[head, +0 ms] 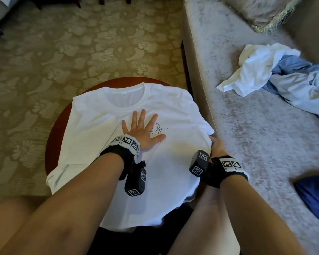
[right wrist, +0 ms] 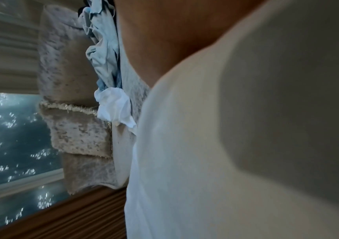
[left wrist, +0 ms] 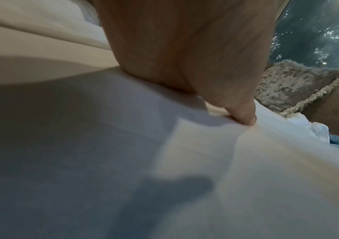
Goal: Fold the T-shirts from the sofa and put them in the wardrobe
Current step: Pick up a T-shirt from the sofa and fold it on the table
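You're pressing your left hand, grip spread flat, on the white T-shirt lying across the round tabletop; your right hand is pinching its right edge.

Round red-brown table on floral carpet; fringed cushion far back; blue cloth at right edge.

Three T-shirts, two hands, one sofa
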Action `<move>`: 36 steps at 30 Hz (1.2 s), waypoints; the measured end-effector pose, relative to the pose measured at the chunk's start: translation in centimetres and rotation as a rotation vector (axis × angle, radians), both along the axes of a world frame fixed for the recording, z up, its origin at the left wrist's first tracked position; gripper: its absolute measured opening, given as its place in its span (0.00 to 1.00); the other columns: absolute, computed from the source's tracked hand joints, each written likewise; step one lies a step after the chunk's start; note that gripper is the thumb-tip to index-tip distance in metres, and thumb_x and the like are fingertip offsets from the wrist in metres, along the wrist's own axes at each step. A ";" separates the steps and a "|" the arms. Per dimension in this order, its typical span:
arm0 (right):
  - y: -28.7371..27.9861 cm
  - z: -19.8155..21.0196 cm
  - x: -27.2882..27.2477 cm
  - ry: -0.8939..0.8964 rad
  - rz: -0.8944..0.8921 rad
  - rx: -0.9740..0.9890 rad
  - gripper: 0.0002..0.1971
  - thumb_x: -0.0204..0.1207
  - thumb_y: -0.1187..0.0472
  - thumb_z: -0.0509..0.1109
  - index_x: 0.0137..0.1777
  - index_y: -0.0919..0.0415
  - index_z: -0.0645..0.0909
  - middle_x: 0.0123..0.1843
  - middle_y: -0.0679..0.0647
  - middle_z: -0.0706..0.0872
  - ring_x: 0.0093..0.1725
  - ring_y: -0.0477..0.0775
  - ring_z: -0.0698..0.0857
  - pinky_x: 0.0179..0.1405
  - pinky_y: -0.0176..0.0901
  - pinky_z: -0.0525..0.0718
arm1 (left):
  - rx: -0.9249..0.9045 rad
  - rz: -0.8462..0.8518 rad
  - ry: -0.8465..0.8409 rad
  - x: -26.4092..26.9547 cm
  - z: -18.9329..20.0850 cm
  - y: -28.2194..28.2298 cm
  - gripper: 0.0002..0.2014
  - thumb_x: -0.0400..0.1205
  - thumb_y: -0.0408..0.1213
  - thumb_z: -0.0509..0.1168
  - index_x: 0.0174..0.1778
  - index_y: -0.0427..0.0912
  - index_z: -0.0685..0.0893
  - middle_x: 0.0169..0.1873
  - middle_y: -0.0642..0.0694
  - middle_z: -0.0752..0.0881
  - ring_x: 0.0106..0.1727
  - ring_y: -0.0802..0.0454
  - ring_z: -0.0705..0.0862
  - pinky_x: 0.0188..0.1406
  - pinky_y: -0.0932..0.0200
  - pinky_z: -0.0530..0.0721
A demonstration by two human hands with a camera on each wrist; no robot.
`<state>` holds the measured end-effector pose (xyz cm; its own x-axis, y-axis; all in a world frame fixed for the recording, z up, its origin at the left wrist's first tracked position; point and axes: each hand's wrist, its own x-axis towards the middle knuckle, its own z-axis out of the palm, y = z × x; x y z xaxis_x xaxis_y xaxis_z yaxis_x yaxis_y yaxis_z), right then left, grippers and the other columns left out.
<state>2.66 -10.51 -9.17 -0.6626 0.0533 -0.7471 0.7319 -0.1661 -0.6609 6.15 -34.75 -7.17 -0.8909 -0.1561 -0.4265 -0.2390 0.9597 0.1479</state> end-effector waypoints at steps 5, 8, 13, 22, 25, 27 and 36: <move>0.0 1.9 1.5 -0.010 -0.078 -0.098 0.19 0.84 0.59 0.59 0.32 0.60 0.81 0.28 0.57 0.82 0.17 0.51 0.81 0.20 0.35 0.79 | 0.010 -0.041 -0.049 0.0 0.8 0.0 0.43 0.75 0.77 0.45 0.81 0.68 0.33 0.81 0.55 0.25 0.80 0.49 0.23 0.77 0.29 0.31; 0.5 2.8 1.1 0.005 -0.134 -0.092 0.21 0.88 0.64 0.55 0.32 0.65 0.78 0.23 0.56 0.78 0.14 0.48 0.78 0.13 0.30 0.73 | 0.025 -0.039 -0.046 0.1 0.8 -0.1 0.43 0.75 0.77 0.46 0.81 0.68 0.34 0.81 0.55 0.25 0.80 0.49 0.23 0.76 0.29 0.31; 1.7 1.7 0.5 -0.055 -0.325 0.021 0.13 0.87 0.61 0.59 0.65 0.68 0.75 0.41 0.58 0.82 0.33 0.56 0.80 0.21 0.39 0.79 | 0.038 -0.049 -0.040 0.2 1.0 -0.3 0.43 0.75 0.77 0.46 0.81 0.68 0.34 0.81 0.54 0.26 0.80 0.49 0.23 0.77 0.29 0.30; -0.7 8.0 -0.6 0.362 -0.342 -0.134 0.10 0.83 0.65 0.62 0.39 0.55 0.74 0.37 0.50 0.79 0.30 0.44 0.81 0.27 0.32 0.79 | 0.098 0.023 0.112 1.3 3.4 -2.5 0.36 0.81 0.69 0.48 0.84 0.63 0.45 0.84 0.53 0.34 0.84 0.48 0.32 0.76 0.29 0.34; -4.5 11.0 0.0 0.617 -0.104 -0.095 0.17 0.80 0.76 0.61 0.36 0.54 0.74 0.53 0.50 0.86 0.46 0.42 0.85 0.47 0.33 0.81 | 0.084 0.127 0.236 2.6 4.3 -5.5 0.33 0.84 0.64 0.52 0.84 0.60 0.53 0.85 0.53 0.41 0.85 0.50 0.37 0.78 0.30 0.36; -7.8 12.2 1.6 0.697 0.176 -0.105 0.19 0.79 0.79 0.60 0.36 0.54 0.75 0.68 0.59 0.84 0.59 0.46 0.83 0.52 0.26 0.79 | 0.098 0.185 0.278 3.8 4.3 -7.4 0.32 0.84 0.62 0.54 0.84 0.60 0.55 0.86 0.53 0.44 0.85 0.50 0.40 0.79 0.32 0.39; -13.9 6.3 6.0 0.620 0.814 0.419 0.14 0.81 0.58 0.68 0.65 0.49 0.81 0.76 0.50 0.78 0.72 0.56 0.77 0.74 0.53 0.74 | 0.039 0.101 0.145 8.4 3.3 -9.9 0.37 0.84 0.60 0.54 0.86 0.48 0.50 0.86 0.49 0.42 0.85 0.49 0.38 0.81 0.37 0.40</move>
<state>8.62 -24.40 -2.84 -0.8678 -0.3979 -0.2977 0.0428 0.5370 -0.8425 14.54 -44.63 -3.90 -0.9242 -0.2339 -0.3019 -0.3073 0.9247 0.2246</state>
